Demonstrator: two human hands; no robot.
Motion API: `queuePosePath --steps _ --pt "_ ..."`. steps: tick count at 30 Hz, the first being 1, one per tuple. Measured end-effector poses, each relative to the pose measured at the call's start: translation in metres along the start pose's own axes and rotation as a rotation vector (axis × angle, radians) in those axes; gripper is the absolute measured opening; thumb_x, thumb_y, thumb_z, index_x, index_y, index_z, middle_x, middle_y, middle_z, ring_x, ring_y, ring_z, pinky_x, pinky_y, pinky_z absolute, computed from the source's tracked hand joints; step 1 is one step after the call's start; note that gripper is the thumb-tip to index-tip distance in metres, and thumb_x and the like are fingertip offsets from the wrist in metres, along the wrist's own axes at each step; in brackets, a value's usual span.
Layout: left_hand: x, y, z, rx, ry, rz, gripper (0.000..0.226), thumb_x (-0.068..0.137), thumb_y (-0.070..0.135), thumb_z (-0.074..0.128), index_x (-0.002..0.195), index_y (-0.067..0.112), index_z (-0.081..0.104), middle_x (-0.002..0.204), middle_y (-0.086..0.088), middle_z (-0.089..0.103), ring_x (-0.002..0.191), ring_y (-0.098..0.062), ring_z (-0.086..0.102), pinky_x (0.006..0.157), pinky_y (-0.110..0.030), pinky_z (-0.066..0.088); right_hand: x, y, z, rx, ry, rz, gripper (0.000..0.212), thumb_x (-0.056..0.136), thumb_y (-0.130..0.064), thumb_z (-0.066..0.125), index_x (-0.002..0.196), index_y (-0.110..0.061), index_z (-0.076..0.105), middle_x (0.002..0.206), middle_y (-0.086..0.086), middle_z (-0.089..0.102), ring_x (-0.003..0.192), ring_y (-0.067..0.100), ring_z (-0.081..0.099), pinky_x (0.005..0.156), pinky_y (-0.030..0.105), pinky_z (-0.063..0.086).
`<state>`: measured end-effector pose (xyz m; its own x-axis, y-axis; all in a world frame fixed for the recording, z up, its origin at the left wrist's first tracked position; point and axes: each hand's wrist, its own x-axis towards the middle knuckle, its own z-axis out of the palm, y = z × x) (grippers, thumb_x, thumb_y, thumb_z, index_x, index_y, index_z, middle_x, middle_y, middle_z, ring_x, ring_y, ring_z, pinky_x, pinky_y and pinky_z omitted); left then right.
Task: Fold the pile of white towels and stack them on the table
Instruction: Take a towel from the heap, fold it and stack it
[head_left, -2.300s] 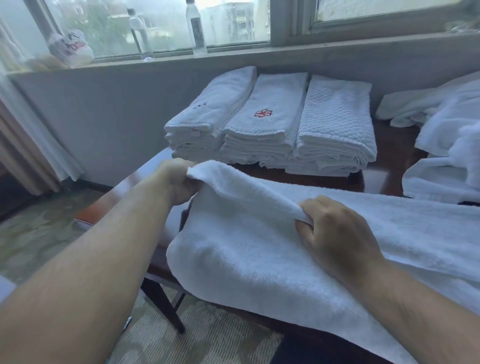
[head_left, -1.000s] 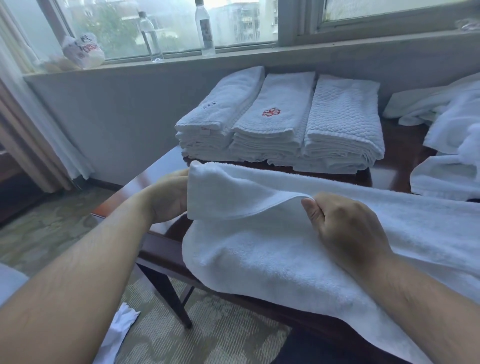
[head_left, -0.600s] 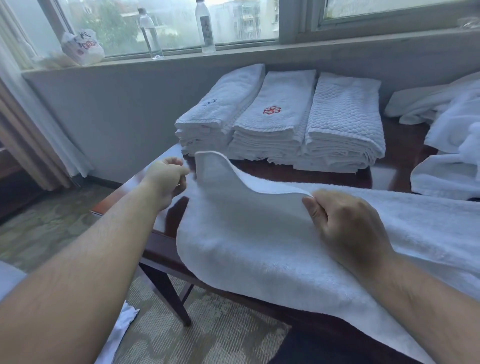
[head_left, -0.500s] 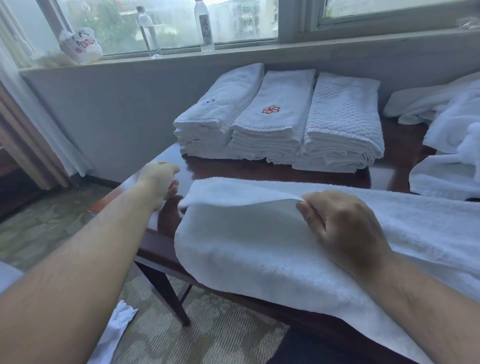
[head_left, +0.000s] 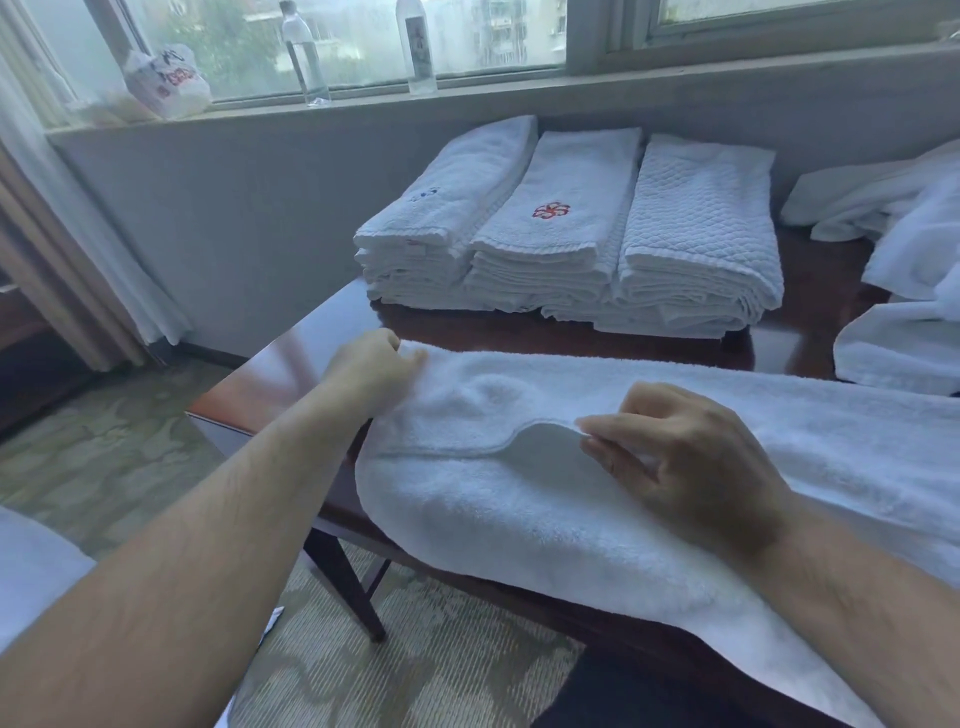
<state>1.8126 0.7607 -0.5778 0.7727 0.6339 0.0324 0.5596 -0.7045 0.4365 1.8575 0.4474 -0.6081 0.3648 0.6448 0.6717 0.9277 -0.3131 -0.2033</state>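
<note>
Left hand (head_left: 371, 371) has regripped the towel (head_left: 519, 499) corner; right hand (head_left: 696, 462) pinches its hem (midway).

Prob. hotel rm: logo towel stacks (head_left: 566, 234).

White terry towel (head_left: 519, 499) lying flat between and under both hands, its upper layer folded over, near edge draping downward. Three folded stacks (head_left: 571, 239) beyond the hands; unfolded pile (head_left: 904, 260) beyond the right hand (head_left: 691, 467).
</note>
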Motion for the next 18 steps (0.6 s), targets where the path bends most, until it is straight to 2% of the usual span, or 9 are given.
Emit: queuePosePath --steps 3,6,10,12,15,18 --pt "0.002 -0.006 0.000 -0.210 0.116 -0.030 0.026 0.100 0.045 0.047 0.088 0.023 0.055 0.086 0.008 0.057 0.081 -0.016 0.055 0.064 -0.032 0.039 0.001 -0.001 -0.001 0.007 -0.008 0.003 0.014 0.090 -0.025 0.072 0.097 -0.019 0.081 0.070 -0.002 0.055 0.057 0.020 0.052 0.052 0.026 0.040" --pt "0.004 -0.011 0.005 -0.154 0.145 -0.002 0.023 0.101 0.046 0.049 0.089 0.027 0.054 0.085 0.012 0.055 0.078 -0.012 0.051 0.063 -0.032 0.034 0.001 -0.002 -0.003 0.042 -0.079 0.020 0.016 0.091 -0.032 0.068 0.093 -0.023 0.082 0.069 -0.005 0.055 0.059 0.018 0.053 0.054 0.025 0.037" --pt "0.007 -0.014 0.015 -0.098 0.189 -0.015 0.024 0.097 0.049 0.054 0.089 0.027 0.056 0.080 0.013 0.052 0.090 -0.021 0.055 0.073 -0.033 0.038 0.001 -0.005 -0.005 0.025 -0.165 0.039 0.007 0.087 -0.034 0.076 0.083 -0.029 0.080 0.068 -0.008 0.054 0.061 0.017 0.054 0.051 0.027 0.041" --pt "0.006 -0.012 0.016 -0.160 0.222 -0.035 0.029 0.095 0.053 0.057 0.100 0.025 0.057 0.082 0.012 0.051 0.093 -0.020 0.054 0.076 -0.032 0.039 0.002 -0.007 -0.005 -0.009 -0.131 0.053 0.005 0.085 -0.030 0.078 0.082 -0.026 0.080 0.068 -0.006 0.058 0.061 0.019 0.058 0.049 0.030 0.046" --pt "0.008 -0.008 0.015 -0.419 0.168 -0.002 0.036 0.091 0.049 0.065 0.120 0.028 0.056 0.094 0.010 0.056 0.089 -0.014 0.057 0.076 -0.030 0.042 0.003 -0.009 -0.004 -0.080 -0.018 0.041 0.003 0.085 -0.019 0.079 0.083 -0.017 0.078 0.066 -0.001 0.058 0.056 0.023 0.056 0.045 0.030 0.045" --pt "0.009 -0.007 0.014 -0.521 0.149 0.091 0.032 0.091 0.036 0.068 0.121 0.032 0.057 0.090 0.011 0.057 0.084 -0.013 0.058 0.074 -0.028 0.044 0.004 -0.010 -0.004 -0.127 0.016 0.014 0.002 0.085 -0.016 0.079 0.085 -0.014 0.078 0.066 0.001 0.056 0.055 0.024 0.053 0.044 0.031 0.044"
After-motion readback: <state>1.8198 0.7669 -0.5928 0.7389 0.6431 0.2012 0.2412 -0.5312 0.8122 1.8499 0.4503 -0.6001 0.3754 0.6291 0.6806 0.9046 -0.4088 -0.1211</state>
